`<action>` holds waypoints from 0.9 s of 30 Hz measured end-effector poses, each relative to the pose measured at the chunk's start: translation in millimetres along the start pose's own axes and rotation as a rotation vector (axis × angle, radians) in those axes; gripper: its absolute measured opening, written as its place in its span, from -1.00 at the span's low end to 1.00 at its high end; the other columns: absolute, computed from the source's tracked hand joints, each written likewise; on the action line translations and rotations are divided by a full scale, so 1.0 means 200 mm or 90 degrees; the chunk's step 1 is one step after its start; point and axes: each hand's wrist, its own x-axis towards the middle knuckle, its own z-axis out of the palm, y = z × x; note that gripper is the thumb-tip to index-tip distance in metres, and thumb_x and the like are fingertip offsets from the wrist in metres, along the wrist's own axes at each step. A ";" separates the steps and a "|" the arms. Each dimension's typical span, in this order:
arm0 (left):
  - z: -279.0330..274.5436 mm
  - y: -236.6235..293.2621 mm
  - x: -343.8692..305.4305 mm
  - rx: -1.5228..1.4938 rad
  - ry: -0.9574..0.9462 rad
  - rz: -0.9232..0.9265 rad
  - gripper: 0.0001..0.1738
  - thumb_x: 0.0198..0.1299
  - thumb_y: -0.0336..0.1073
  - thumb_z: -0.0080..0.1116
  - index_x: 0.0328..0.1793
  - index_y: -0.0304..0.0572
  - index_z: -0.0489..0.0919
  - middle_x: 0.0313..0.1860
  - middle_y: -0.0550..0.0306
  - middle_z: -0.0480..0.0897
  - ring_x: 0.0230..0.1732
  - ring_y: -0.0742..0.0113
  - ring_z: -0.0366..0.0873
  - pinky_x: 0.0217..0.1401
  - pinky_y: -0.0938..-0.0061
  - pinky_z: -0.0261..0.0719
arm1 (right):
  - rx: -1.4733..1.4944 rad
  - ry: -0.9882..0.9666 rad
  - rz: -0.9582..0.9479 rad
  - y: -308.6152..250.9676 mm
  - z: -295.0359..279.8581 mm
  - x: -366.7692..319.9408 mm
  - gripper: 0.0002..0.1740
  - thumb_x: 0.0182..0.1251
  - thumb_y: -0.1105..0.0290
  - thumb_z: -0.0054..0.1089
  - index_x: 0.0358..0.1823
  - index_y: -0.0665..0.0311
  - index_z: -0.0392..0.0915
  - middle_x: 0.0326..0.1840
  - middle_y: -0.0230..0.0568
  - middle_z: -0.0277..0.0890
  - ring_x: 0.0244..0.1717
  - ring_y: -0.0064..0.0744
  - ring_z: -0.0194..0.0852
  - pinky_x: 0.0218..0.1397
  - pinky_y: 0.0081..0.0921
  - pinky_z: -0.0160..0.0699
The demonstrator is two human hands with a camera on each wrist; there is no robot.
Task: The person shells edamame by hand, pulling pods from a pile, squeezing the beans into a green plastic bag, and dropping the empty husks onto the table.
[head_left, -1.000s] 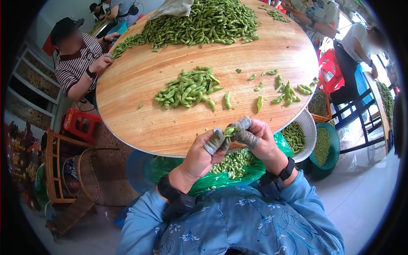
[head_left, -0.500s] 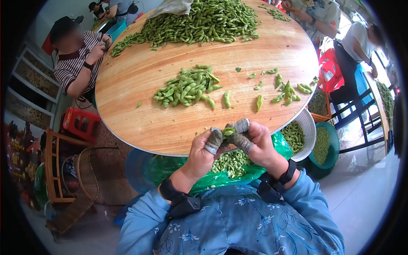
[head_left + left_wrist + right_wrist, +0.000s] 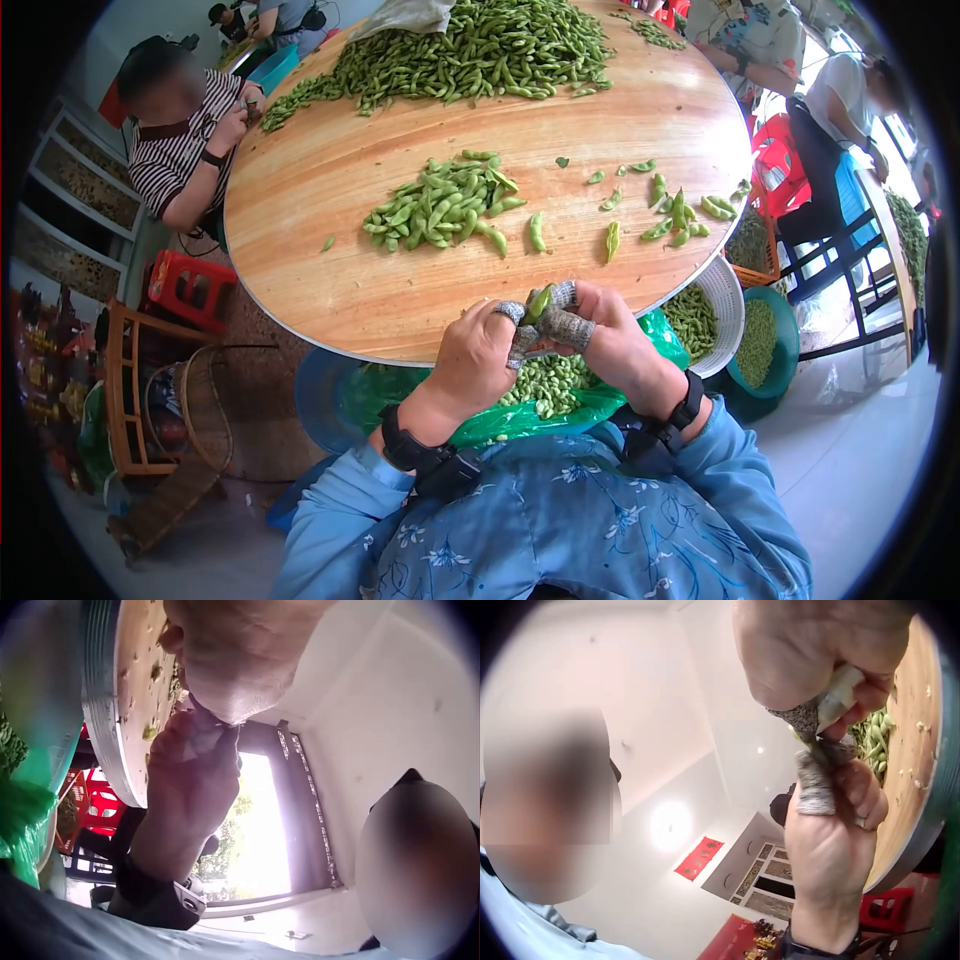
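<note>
Compared with a second ago, the two hands sit closer and a little nearer the body. The left hand (image 3: 478, 355), whose sleeved thumb then stood raised and apart, now curls its fingers in against the right hand (image 3: 612, 345). The pod (image 3: 540, 300), which lay across between the fingertips, now stands on end out of their shared pinch, its tip pointing away from the person. Both hands pinch it through grey finger sleeves (image 3: 565, 325), right at the near edge of the table (image 3: 340, 290). To judge by the tighter squeeze, this pod is partway through being shelled; no bean can be seen leaving it. Directly under the hands, a green bag (image 3: 610, 400) holds shelled beans (image 3: 545, 385). Just beyond the hands lies a small heap of pods (image 3: 445, 205), and a white basket (image 3: 728, 300) stands to the right of the right hand. No brand or label shows anywhere. In the right wrist view a red sheet (image 3: 698, 858) hangs on a far wall, but any writing on it is too small to read.
</note>
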 end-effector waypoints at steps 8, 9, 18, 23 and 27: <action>0.06 0.05 -0.04 -0.424 0.047 -0.236 -0.90 0.13 -0.43 -0.05 -0.24 -0.29 0.40 -0.42 0.06 0.49 -0.34 0.31 0.51 -0.38 0.40 0.48 | -0.030 0.015 -0.115 0.03 0.05 0.00 -0.88 0.20 0.49 0.04 -0.27 0.39 0.41 -0.39 -0.35 0.47 -0.31 -0.62 0.43 -0.19 -0.59 0.45; 0.08 0.05 -0.04 -0.573 0.070 -0.289 -0.83 0.21 -0.36 -0.14 -0.18 -0.30 0.39 -0.38 0.15 0.51 -0.32 0.38 0.51 -0.34 0.48 0.48 | -0.051 0.013 -0.128 0.03 0.06 -0.01 -0.87 0.19 0.49 0.04 -0.26 0.39 0.41 -0.38 -0.35 0.47 -0.31 -0.63 0.42 -0.19 -0.60 0.44; -0.02 0.04 0.00 -0.152 -0.031 -0.099 -0.84 0.15 -0.37 -0.07 -0.21 -0.34 0.37 -0.44 -0.16 0.49 -0.36 -0.12 0.47 -0.37 0.25 0.42 | -0.035 0.029 -0.111 0.02 0.01 0.01 -0.85 0.19 0.45 0.08 -0.28 0.39 0.41 -0.38 -0.38 0.46 -0.33 -0.65 0.40 -0.22 -0.64 0.44; 0.01 0.06 -0.02 -0.377 -0.003 -0.214 -0.82 0.17 -0.37 -0.08 -0.17 -0.35 0.37 -0.37 0.02 0.55 -0.24 0.25 0.55 -0.24 0.44 0.51 | -0.033 0.028 -0.108 0.05 0.04 -0.01 -0.85 0.20 0.46 0.06 -0.25 0.40 0.40 -0.37 -0.37 0.46 -0.32 -0.64 0.41 -0.23 -0.63 0.44; 0.05 0.08 -0.02 -0.716 0.072 -0.341 -0.81 0.23 -0.33 -0.14 -0.15 -0.33 0.38 -0.37 0.16 0.54 -0.23 0.41 0.53 -0.21 0.51 0.54 | -0.046 0.031 -0.145 0.05 0.06 -0.01 -0.84 0.21 0.45 0.05 -0.26 0.40 0.42 -0.38 -0.35 0.46 -0.30 -0.64 0.43 -0.24 -0.64 0.45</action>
